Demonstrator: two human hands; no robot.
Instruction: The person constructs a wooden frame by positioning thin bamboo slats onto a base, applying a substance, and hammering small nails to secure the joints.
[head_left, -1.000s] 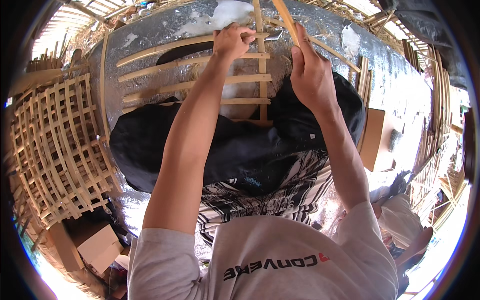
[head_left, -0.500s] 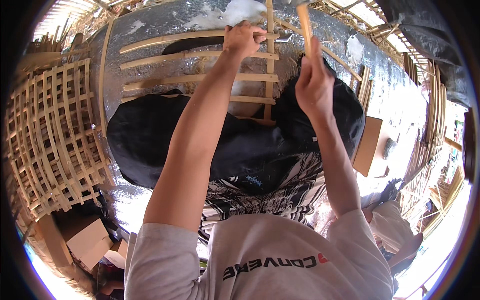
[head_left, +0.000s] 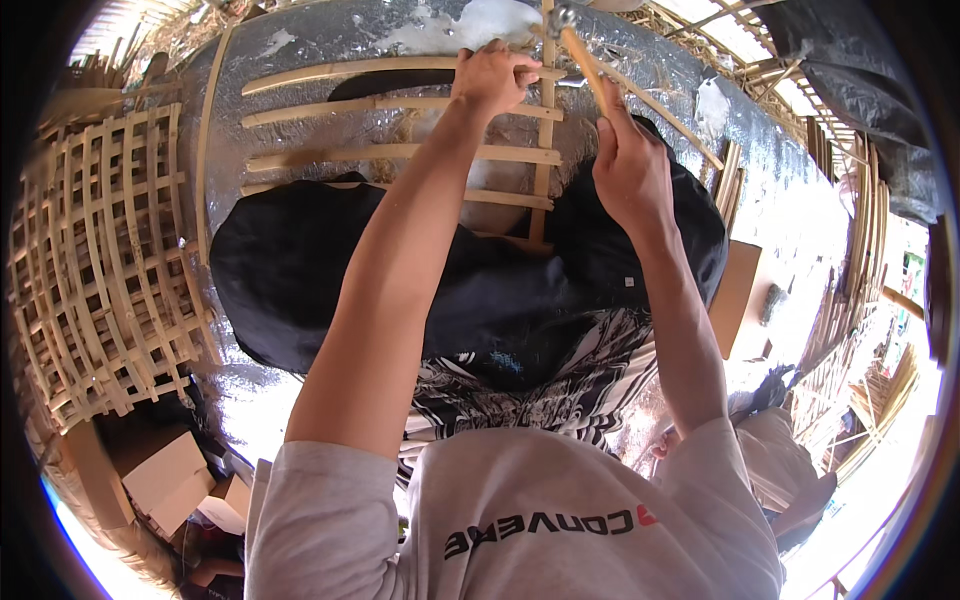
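Holding the top slat steady for the hammer

I see from my view the top slat [head_left: 350, 71] lying across the strip [head_left: 546, 130], beyond the black cloth [head_left: 480, 290]. My left hand [head_left: 492, 78] is on this slat, just beside the crossing, with bent, narrow fingers; whether they clasp it, only press it, or pinch a nail, I cannot tell. My right hand [head_left: 635, 160] is wrapped around the handle of the hammer [head_left: 586, 70], and the metal head is near the far end of the strip. In my judgement, I should press the slat flat, keep the left fingertips away from the striking place, and give short, square blows, because thin wood can split.
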